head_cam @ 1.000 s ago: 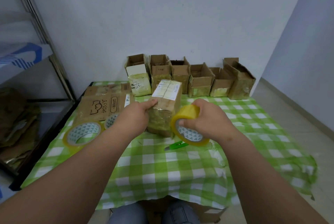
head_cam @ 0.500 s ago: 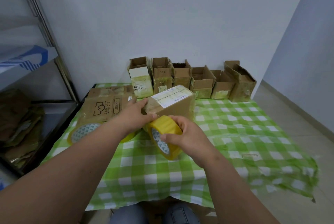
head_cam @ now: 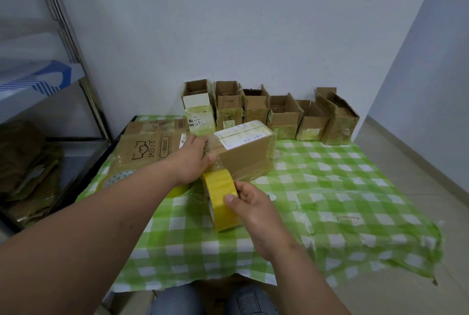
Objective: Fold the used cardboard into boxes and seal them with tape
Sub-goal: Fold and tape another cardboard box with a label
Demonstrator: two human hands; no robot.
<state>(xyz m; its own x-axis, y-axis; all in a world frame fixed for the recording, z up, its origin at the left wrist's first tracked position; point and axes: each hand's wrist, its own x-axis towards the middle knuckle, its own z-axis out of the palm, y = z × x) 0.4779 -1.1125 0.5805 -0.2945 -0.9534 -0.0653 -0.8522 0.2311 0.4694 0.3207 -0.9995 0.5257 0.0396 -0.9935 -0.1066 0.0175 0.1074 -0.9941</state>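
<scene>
**Ana:** Head view first, biggest thing: the table [head_cam: 330, 213] under its green check cloth carries everything, and it spreads well beyond both hands. Why the row of open boxes [head_cam: 269, 111] along the wall?

**Ben:** Parked out of the way, I'd judge, far past the grip, so the working space in front stays free. Left of the left hand lies the flat cardboard [head_cam: 147, 147], probably the stock waiting to be folded.

**Ana:** And the box [head_cam: 246, 154] being worked on?

**Ben:** On its side on the cloth. The left hand [head_cam: 193, 162] grips its near-left end, fingers over the top, thumb below, likely bracing it against the pull of tape.

**Ana:** The right hand [head_cam: 251, 210]?

**Ben:** Curled round the yellow tape roll [head_cam: 220, 200], thumb on the outer band, just in front of the box. I'd say it draws a strip along the seam.

**Ana:** Another roll?

**Ben:** Spare tape roll [head_cam: 116, 178], lying under the left forearm.
</scene>
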